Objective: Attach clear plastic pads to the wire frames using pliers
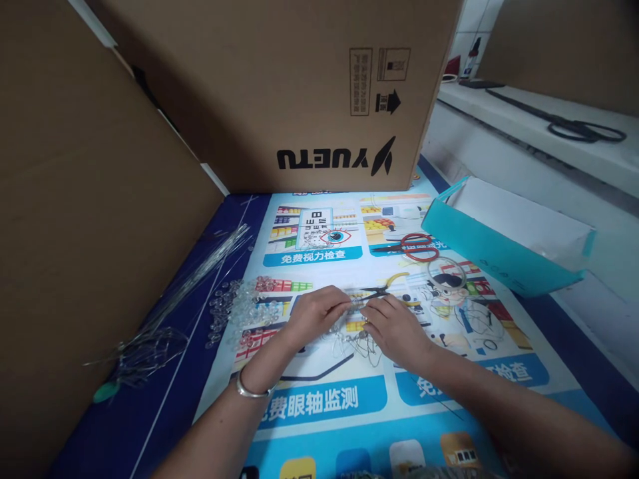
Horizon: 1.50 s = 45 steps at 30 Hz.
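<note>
Thin, loosely tangled, looped silvery wire [358, 342]

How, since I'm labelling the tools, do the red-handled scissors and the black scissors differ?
The red-handled scissors lie on the printed sheet, the black scissors on the white ledge. The red-handled scissors have red loops, the black scissors dark ones. The black scissors span more of the picture than the red-handled scissors. Neither is held.
</note>
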### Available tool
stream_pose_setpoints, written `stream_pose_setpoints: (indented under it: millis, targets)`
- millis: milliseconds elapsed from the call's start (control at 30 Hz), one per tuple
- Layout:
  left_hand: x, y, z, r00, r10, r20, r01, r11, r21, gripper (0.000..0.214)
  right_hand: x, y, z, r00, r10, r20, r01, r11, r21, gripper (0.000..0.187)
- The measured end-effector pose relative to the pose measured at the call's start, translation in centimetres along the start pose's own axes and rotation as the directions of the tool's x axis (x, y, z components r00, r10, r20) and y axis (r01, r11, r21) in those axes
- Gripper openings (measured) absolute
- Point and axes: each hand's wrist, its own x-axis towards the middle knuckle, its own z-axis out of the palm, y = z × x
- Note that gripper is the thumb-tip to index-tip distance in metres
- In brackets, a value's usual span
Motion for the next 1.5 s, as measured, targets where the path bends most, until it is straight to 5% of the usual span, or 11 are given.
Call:
stream_pose_setpoints:
  millis: [400,1033,1500]
  targets:
    - [0.5,0.4,0.3,0.998,0.066,0.018,-0.067,0.995,0.078,0.019,0.1,0.3,0.0,1.000,-0.002,0.010,0.001,0.997,0.075,0.032]
    - [0.8,0.2,0.6,1.000,0.004,0.023,-0.001,0.990,-0.141,0.019,0.2,0.4,-0.2,1.000,-0.015,-0.022,0.018,0.989,0.146,0.031]
    - [0.7,0.1,1.5,0.995,0.009,-0.097,-0.013,0.999,-0.040,0.015,0.2,0.5,0.4,0.997,-0.023,-0.071,0.032,0.991,0.126,0.032]
